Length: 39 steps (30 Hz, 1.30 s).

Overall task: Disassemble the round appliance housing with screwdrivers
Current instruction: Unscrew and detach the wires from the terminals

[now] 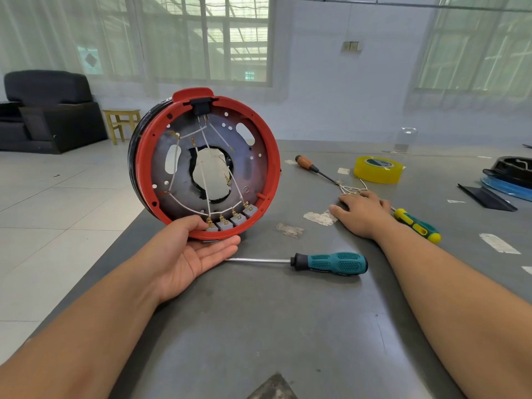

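The left hand [187, 249] cradles the upright red housing [205, 165] near the desk's [288, 326] left edge, thumb curled over its rim; the right hand [364, 216] lies flat, empty; so lightly held, the housing could roll off.

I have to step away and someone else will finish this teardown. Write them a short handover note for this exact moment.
Left hand: palm up, holds the round housing upright on its edge at the table's left side, thumb on the red rim.
Right hand: flat on the table, holding nothing, fingertips by loose wires.
Tools, all lying free: teal screwdriver in front, yellow-green screwdriver under the right wrist, orange-handled screwdriver behind.
Done: the housing is open, its wiring and four grey terminal blocks exposed.
Left: pick a driver and continue; which screws remain cannot be told.
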Tool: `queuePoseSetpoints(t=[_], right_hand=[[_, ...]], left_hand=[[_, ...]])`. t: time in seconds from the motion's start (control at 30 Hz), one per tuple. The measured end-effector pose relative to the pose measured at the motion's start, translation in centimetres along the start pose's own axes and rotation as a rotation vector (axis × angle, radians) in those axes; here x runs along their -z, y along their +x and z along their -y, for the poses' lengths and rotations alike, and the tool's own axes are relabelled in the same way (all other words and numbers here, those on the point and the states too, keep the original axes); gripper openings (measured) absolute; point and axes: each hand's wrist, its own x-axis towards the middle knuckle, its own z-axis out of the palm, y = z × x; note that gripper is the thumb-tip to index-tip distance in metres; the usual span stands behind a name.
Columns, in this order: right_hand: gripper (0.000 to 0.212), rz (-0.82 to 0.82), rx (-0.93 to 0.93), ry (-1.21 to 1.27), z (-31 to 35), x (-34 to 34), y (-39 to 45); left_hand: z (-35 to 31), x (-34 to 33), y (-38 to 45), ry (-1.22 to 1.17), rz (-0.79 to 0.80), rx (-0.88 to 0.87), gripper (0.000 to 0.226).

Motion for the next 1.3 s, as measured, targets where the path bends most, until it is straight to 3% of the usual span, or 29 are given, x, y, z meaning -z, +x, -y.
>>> queuePoseSetpoints(t=[0.3, 0.5, 0.7, 0.87, 1.03, 1.17, 1.3], right_hand=[[0.056, -0.087, 0.010, 0.102, 0.3, 0.5, -1.4], [0.037, -0.267, 0.083, 0.470, 2.8, 2.5, -4.0], [0.041, -0.246, 0.181, 0.658, 8.8, 4.7, -6.9], [0.064, -0.088, 0.217, 0.813, 13.7, 3.8, -9.2], [0.030, -0.129, 0.215, 0.931, 15.4, 2.3, -10.0], [0.022, -0.138, 0.185, 1.093, 14.8, 2.2, -9.7], [0.027, -0.119, 0.156, 1.217, 14.5, 2.0, -9.2]], left_hand=[[0.0, 0.2, 0.1, -0.001, 0.011, -0.002, 0.028], [0.0, 0.2, -0.1, -0.028, 0.021, 0.002, 0.031], [0.0, 0.2, -0.5, -0.063, 0.053, -0.008, 0.036], [0.1, 0.5, -0.6, -0.070, 0.107, -0.006, 0.036], [-0.1, 0.9, -0.4, -0.015, 0.169, 0.048, 0.034], [-0.1, 0.8, -0.2, 0.050, 0.161, 0.057, 0.030], [-0.1, 0.6, -0.3, 0.070, 0.153, 0.038, 0.035]])
